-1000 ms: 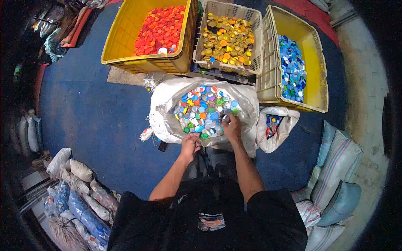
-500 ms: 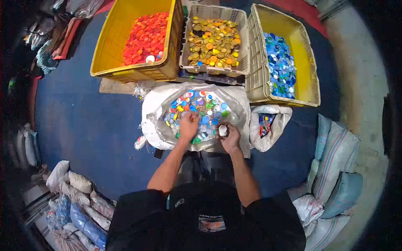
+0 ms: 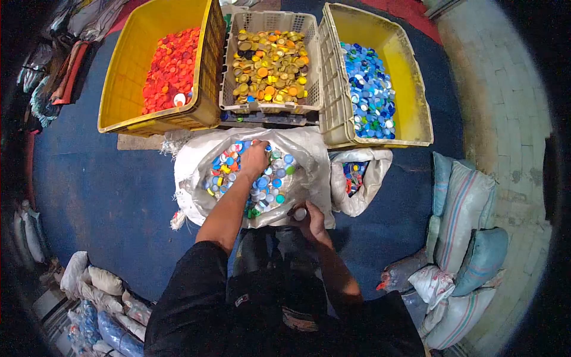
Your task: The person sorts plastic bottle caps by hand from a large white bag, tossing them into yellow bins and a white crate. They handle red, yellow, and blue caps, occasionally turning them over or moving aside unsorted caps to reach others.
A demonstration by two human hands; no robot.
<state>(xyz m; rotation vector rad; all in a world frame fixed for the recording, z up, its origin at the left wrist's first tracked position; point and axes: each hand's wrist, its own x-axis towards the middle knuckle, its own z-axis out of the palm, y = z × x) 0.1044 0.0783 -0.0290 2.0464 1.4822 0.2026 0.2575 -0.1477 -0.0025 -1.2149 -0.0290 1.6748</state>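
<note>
White sack point(image 3: 196, 178) lies open on blue floor point(image 3: 101, 178), filled with mixed caps point(image 3: 270, 184). Left hand point(image 3: 254, 159) rests on the caps, fingers curled. Right hand point(image 3: 309, 219) grasps a white cap point(image 3: 301, 213) at the sack's near edge.

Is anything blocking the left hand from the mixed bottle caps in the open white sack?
Nothing visible does. The left hand already rests on the mixed caps inside the white sack, whose mouth lies open. The right hand sits at the sack's near edge, off to the side, holding a small cap.
</note>
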